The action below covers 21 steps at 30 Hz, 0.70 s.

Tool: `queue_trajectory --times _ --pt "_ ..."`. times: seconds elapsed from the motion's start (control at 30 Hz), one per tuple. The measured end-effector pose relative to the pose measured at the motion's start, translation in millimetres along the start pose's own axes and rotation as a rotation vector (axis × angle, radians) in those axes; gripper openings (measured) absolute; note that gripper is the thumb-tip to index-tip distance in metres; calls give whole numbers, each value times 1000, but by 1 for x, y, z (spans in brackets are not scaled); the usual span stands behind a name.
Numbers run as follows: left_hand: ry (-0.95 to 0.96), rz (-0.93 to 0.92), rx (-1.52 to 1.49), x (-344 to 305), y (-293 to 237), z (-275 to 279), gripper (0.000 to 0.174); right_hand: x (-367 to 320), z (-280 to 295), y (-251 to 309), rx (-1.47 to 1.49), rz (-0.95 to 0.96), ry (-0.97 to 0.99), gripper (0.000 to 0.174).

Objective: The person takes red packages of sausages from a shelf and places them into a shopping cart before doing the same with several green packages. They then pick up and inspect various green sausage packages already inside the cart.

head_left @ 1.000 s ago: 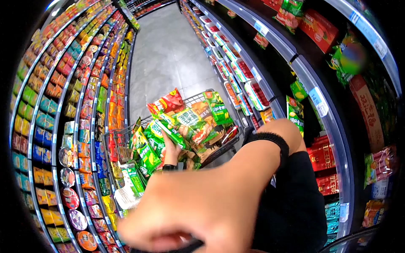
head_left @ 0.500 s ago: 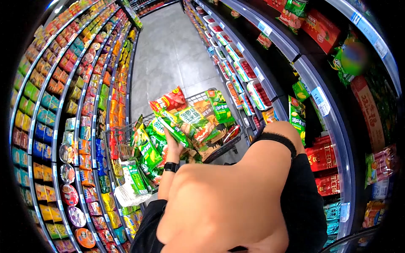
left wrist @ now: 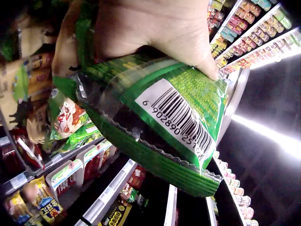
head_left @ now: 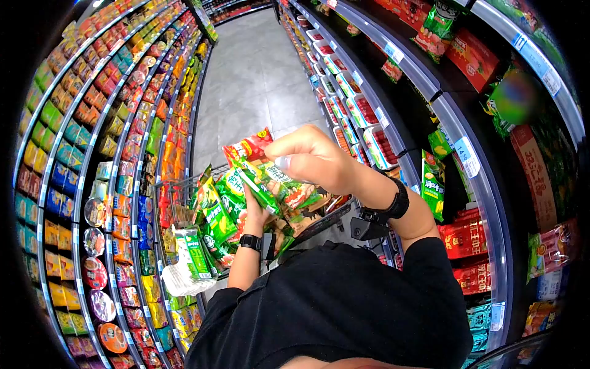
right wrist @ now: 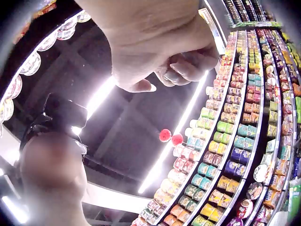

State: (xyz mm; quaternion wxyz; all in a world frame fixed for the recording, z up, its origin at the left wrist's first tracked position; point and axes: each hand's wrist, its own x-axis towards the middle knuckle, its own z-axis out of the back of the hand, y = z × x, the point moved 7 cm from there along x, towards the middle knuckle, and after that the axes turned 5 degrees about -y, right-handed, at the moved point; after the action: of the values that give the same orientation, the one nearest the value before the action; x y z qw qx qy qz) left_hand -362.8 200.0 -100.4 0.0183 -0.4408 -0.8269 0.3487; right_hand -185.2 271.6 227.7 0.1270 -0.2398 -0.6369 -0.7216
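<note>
My left hand [head_left: 255, 212] grips a green packet [head_left: 261, 192] over the shopping cart [head_left: 322, 221]. In the left wrist view, thumb and palm close on this packet [left wrist: 178, 110], whose barcode and crimped bottom seam face the camera. Raised above the cart's right side is my right hand [head_left: 313, 160], fingers curled in and nothing visible in them; the right wrist view also shows the hand [right wrist: 155, 52] holding nothing. Green bags [head_left: 218, 215] and a red bag [head_left: 249, 147] fill the cart. My right hand hides part of the load behind it.
A white wrapped pack [head_left: 181, 280] sits at the cart's near left corner. Shelves of noodle packs and cups [head_left: 95, 273] line the left side. On the right, shelves hold trays [head_left: 378, 147], a green bag [head_left: 433, 184] and red packs [head_left: 464, 234]. Grey floor [head_left: 233, 80] runs ahead.
My right hand has swung from close in front of my body, near the camera, forward and up over the cart. My left hand stays on the green packet.
</note>
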Motion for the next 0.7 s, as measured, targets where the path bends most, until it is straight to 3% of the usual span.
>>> queue_trajectory --times 0.17,0.3,0.33,0.37,0.4,0.43,0.5,0.6,0.67,0.7 --pt "-52 0 -12 7 4 13 53 -2 1 -8 82 -92 -7 26" --pt "-6 17 -43 4 3 4 51 -2 -8 3 -81 48 61 22" --pt "-82 -5 165 5 2 21 52 -6 -15 5 -78 69 74 16" --pt "76 161 -89 27 23 41 54 -11 -25 11 -44 165 140 18" --pt "60 151 -99 28 24 42 55 -16 -39 28 84 89 307 26" --pt "40 140 -108 24 20 38 55 -25 -49 38 303 156 358 30" --pt "-2 128 -118 14 11 27 55 -35 -67 77 455 426 511 29" --pt "68 27 -26 -4 -2 -6 52 -50 -72 110 578 728 78 25" --pt "262 -15 -43 -15 -16 -39 50 -58 -76 111 599 911 -19 27" --pt "252 -4 -36 -27 -24 -60 51 -55 -76 109 549 953 -29 24"
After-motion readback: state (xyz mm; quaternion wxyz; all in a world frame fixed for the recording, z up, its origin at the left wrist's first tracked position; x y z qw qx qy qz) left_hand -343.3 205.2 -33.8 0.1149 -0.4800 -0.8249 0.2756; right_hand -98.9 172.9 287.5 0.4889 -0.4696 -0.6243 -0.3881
